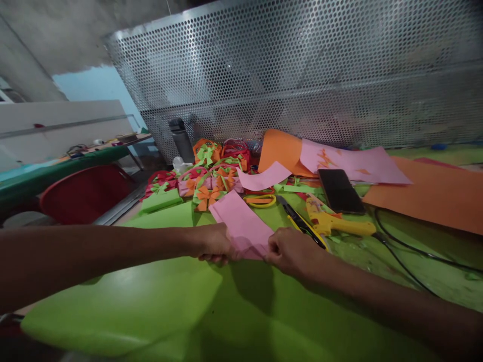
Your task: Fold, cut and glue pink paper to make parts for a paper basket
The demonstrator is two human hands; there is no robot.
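A pink sheet of paper [245, 221], folded near its close end, is held between my two hands over the green table cover [158, 306]. My left hand [215, 244] is closed on its left corner. Fingers pinched, my right hand [289, 251] grips the right corner. Just beyond my right hand lie a black and yellow box cutter [300, 218] and a yellow hot glue gun [335, 223]. Yellow-handled scissors [260, 201] rest past the far right edge of the pink paper.
Small paper baskets with bows [207, 176] crowd the back, beside a dark bottle [181, 141]. A phone [341, 191], orange sheets [441, 196] and a pink sheet [358, 163] lie right. A cable [403, 246] trails rightward. A perforated metal panel [302, 70] stands behind.
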